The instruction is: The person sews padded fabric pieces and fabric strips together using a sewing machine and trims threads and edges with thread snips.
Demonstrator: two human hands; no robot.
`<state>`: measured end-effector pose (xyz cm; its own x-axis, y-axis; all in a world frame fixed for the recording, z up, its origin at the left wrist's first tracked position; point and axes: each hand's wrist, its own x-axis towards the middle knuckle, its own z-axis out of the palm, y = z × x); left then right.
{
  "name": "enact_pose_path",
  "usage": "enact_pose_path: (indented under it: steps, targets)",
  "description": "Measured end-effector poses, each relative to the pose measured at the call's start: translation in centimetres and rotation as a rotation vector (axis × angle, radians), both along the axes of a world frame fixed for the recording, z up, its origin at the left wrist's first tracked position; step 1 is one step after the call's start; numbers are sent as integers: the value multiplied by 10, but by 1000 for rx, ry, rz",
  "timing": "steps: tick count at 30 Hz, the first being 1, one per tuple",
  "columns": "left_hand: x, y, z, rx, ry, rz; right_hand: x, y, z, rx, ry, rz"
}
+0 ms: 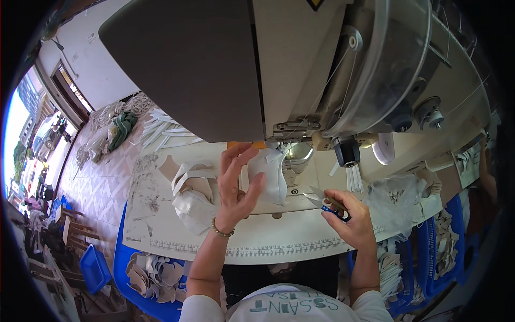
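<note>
My left hand (234,193) hovers over the sewing table with thumb and fingers apart, a beaded bracelet (222,229) at its wrist. Just right of it, a curved white cut piece (268,176) lies under the sewing machine head (300,70); whether my fingertips touch it I cannot tell. Thread snips (316,199) with a blue handle are gripped in my right hand (355,220), their blades apart and pointing left toward the machine's bed. Left of my left hand rests a loose pile of white and beige cut pieces (193,201).
A ruler strip (289,248) runs along the table's front edge. White strips (169,129) lie behind on the left, and a clear plastic bag (397,198) sits on the right. Blue bins (122,268) filled with cut pieces flank me. A black knob (347,153) projects from the machine.
</note>
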<state>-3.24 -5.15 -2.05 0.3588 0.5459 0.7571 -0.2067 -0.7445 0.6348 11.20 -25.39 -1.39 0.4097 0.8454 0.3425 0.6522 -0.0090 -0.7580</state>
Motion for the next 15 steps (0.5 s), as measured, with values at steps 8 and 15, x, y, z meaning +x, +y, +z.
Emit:
enact_pose_path:
  steps: [8, 15]
  targets:
    - [4, 18, -4, 244, 115, 98, -17, 28, 6, 146, -125, 14]
    - [11, 7, 3, 87, 122, 112, -27, 48, 22, 188, -417, 14]
